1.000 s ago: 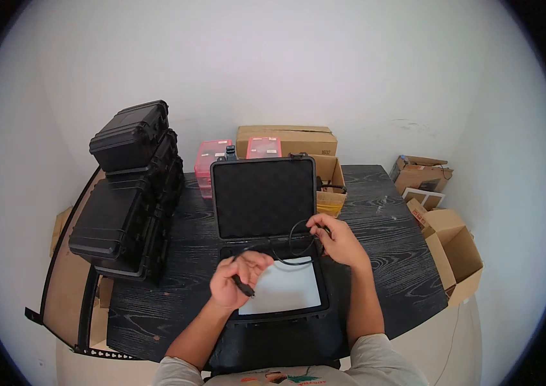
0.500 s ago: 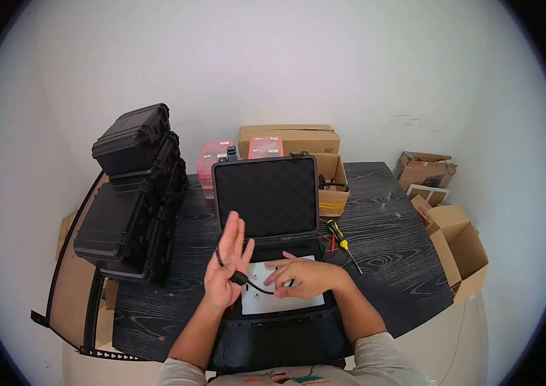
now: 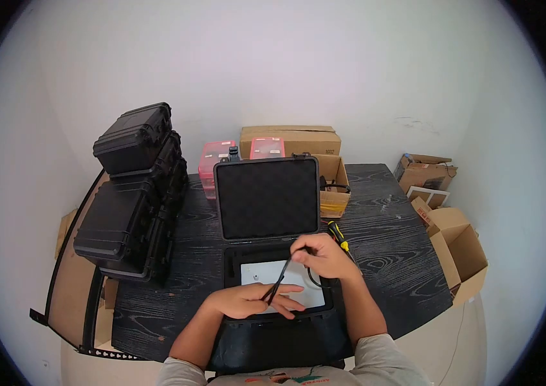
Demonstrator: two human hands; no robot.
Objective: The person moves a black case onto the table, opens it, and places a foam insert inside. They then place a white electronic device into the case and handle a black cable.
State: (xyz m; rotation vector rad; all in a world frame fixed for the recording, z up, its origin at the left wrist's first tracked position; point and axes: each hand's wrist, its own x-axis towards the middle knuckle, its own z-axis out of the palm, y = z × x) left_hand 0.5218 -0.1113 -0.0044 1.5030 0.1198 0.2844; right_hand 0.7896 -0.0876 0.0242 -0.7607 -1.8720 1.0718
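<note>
A black cable (image 3: pixel 282 273) stretches between my two hands above an open black case (image 3: pixel 231 257) that has a foam-lined lid. My left hand (image 3: pixel 244 301) lies low over the case, palm down, fingers pointing right, with the cable looped around them. Higher and to the right, my right hand (image 3: pixel 324 256) pinches the cable between thumb and fingers; part of the cable hangs in a curve below it. Beneath both hands, a white flat panel (image 3: pixel 313 297) sits in the case and is partly covered by them.
Stacked black cases (image 3: pixel 121 212) stand at the left of the dark table (image 3: pixel 395 257). Pink-lidded boxes (image 3: pixel 217 157) and a cardboard box (image 3: pixel 292 138) are behind the case. A yellow-black screwdriver (image 3: pixel 335 229) lies right of it. An open carton (image 3: pixel 456 248) stands off the table's right edge.
My left hand has turned from upright to palm down and lowered. My right hand has moved up and right, drawing the cable taut between the hands.
</note>
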